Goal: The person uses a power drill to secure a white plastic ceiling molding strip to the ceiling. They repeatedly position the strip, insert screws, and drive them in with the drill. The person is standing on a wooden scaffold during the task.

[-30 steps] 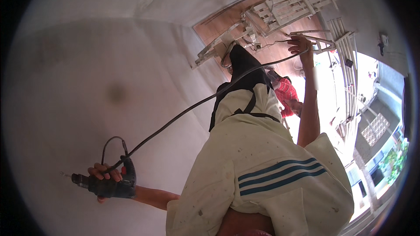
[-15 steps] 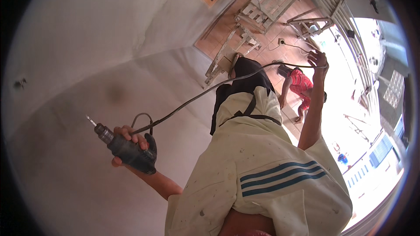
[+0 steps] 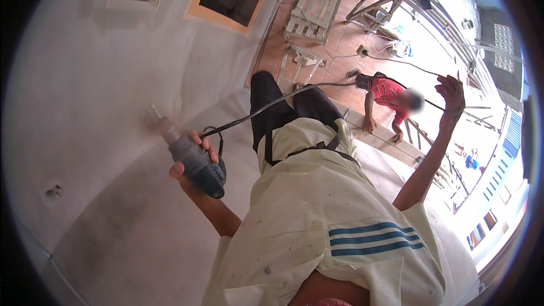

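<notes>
Hands (image 3: pixel 190 158) gripping dark drill (image 3: pixel 195 161), bit seemingly blurred

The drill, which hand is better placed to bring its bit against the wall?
Left, most likely. The left hand already grips the drill, bit aimed toward the grey wall. The right hand is raised far off, holding up the black cord.

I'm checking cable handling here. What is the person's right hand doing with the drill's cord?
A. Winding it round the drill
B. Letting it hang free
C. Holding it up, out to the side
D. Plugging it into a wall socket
C: the right hand is raised and closed on the black cord, which runs across to the drill in the left hand.
</notes>
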A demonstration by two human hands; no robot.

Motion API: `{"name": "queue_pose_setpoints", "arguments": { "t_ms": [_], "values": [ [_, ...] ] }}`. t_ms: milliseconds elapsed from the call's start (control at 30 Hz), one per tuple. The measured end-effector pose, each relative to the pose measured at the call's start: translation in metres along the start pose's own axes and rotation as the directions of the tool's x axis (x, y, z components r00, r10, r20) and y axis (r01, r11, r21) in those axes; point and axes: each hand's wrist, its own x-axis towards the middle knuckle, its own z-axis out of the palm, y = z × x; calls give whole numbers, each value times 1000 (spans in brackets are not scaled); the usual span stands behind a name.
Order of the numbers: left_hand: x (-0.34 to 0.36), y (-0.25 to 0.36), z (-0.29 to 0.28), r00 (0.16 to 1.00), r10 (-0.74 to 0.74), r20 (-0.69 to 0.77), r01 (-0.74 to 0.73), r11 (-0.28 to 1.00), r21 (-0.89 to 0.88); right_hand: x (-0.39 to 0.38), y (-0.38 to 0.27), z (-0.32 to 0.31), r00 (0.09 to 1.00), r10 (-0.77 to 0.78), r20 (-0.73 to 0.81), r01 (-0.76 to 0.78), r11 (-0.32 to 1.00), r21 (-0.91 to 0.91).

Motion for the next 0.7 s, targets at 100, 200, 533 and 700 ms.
{"name": "queue_pose_setpoints", "arguments": {
  "t_ms": [100,200,533,700],
  "values": [
    [24,-8,13,999,-5,-38,6,1000,29,-10,-13,-16,999,44,-26,-46,995,-86],
    [46,8,18,997,-58,-51,62,994,94,-21,17,-19,994,76,-76,-77,997,-12],
    [214,58,21,919,-106,379,24,977,213,9,70,11,971,42,-236,-55,997,-47],
    [346,32,18,903,-142,407,86,984,153,83,60,-5,916,65,-397,-117,987,-110]
  ]
}}
